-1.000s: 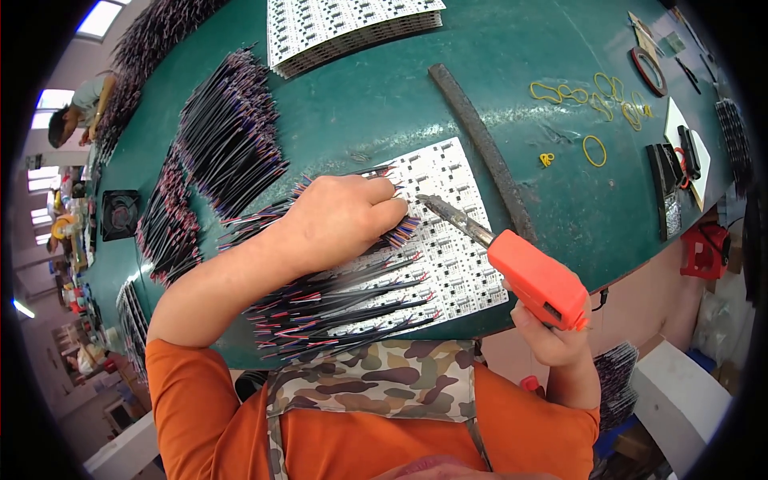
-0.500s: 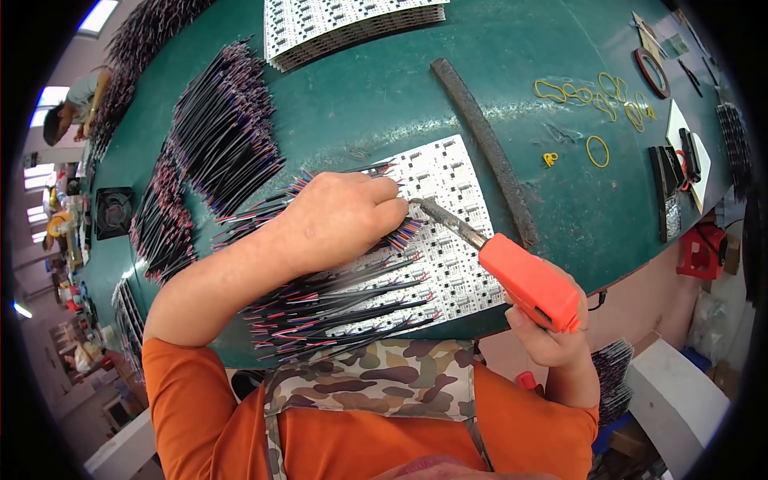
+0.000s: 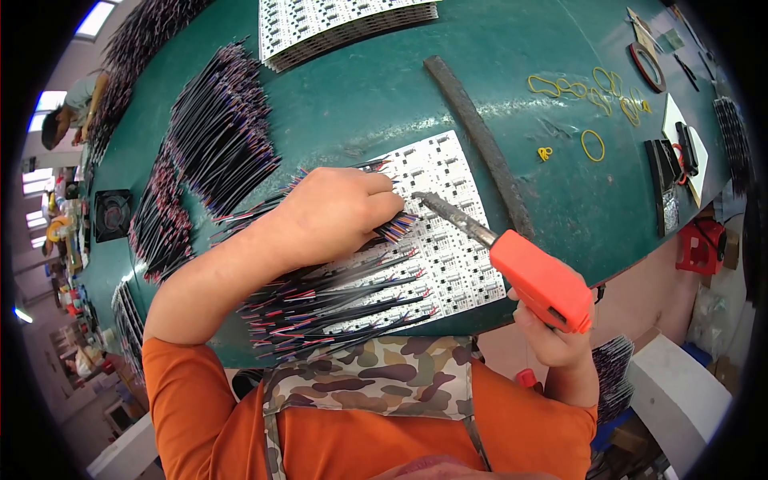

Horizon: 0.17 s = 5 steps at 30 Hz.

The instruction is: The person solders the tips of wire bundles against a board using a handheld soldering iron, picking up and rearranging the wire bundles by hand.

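A white panel of small circuit boards (image 3: pixel 468 268) lies on the bench in front of me. My left hand (image 3: pixel 340 210) rests over its left part, closed on a bundle of thin wires (image 3: pixel 398 229) whose coloured ends stick out below the fingers. The fingertips are pinched near the panel, and what lies between them is hidden. In my right hand (image 3: pixel 550 340) is a red soldering gun (image 3: pixel 540 276), gripped by its handle. Its dark tip is over the panel, a little right of my left fingertips; contact cannot be made out. Black wires (image 3: pixel 336 308) lie in rows across the panel's near left part.
Beyond the panel, a dark bar (image 3: pixel 480 144) lies slantwise on the green bench (image 3: pixel 352 104). Stacked board panels (image 3: pixel 344 32) stand at the back. Wire heaps (image 3: pixel 224 128) fill the left. Yellow rubber bands (image 3: pixel 593 146), a tape roll (image 3: pixel 646 67) and a black fan (image 3: pixel 114 214) lie about.
The soldering gun has shifted slightly right, so its tip stands farther from my left fingertips. My left hand keeps its place over the panel. The whole view has slid slightly.
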Tool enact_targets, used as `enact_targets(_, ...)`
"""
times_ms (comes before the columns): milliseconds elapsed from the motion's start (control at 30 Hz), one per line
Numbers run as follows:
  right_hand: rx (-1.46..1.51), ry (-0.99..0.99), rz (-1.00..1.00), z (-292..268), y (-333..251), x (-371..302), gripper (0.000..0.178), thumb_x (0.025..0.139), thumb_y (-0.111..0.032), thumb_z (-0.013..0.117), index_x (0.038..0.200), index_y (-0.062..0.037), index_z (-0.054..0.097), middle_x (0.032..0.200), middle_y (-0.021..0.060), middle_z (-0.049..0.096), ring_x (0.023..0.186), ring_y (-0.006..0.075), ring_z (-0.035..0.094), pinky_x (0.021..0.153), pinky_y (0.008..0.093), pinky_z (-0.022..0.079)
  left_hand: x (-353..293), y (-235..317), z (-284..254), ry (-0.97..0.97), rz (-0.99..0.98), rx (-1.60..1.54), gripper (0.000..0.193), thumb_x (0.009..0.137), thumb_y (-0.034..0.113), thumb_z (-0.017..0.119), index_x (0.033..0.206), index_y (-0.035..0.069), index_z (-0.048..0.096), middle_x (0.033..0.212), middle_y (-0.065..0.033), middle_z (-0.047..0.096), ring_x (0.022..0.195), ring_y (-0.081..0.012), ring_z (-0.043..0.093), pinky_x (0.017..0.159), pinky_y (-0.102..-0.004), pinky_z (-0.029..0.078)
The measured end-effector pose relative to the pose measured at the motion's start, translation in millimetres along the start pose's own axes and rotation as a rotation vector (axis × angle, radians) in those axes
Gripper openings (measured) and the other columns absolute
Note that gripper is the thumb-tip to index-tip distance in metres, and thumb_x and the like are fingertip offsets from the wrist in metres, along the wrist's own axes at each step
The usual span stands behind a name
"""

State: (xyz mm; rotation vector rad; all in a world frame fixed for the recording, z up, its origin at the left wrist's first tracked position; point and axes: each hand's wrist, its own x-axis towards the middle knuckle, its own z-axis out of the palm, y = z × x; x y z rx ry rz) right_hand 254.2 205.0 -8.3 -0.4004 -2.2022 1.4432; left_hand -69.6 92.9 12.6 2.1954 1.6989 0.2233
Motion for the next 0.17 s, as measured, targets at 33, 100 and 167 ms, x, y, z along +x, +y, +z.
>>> enact_targets(33, 0.044, -0.017, 0.049, 1.3, -1.7, 1.0, 0.054, 0.080, -0.001, 0.073, 0.128, 0.0092, 0.052, 0.118, 0.0215, 0.066, 0.100, 0.0284, 0.069, 0.087, 0.0357, 0.054, 0.1, -0.2, 0.7, -0.001, 0.002, 0.000, 0.028, 0.074, 0.008, 0.063, 0.102, 0.006, 0.065, 0.088, -0.0087, 0.064, 0.082, -0.0308, 0.065, 0.066, -0.0428, 0.054)
enact_targets(100, 0.025, -0.017, 0.043, 2.9, -2.9, 1.3, 0.055, 0.081, -0.002, 0.073, 0.130, 0.0093, 0.051, 0.119, 0.0213, 0.065, 0.101, 0.0277, 0.069, 0.088, 0.0354, 0.053, -0.5, -0.2, 1.8, -0.001, -0.001, 0.027, 0.031, 0.073, 0.007, 0.065, 0.104, 0.007, 0.065, 0.090, -0.0094, 0.065, 0.084, -0.0320, 0.066, 0.067, -0.0436, 0.054)
enact_targets(167, 0.008, -0.020, 0.036, 3.6, -2.7, 1.3, 0.056, 0.082, -0.003, 0.073, 0.131, 0.0094, 0.049, 0.119, 0.0212, 0.065, 0.101, 0.0270, 0.069, 0.089, 0.0352, 0.053, -0.7, 0.2, 0.8, -0.009, 0.007, 0.039, 0.034, 0.071, 0.008, 0.067, 0.105, 0.007, 0.065, 0.091, -0.0096, 0.066, 0.084, -0.0318, 0.066, 0.068, -0.0431, 0.054)
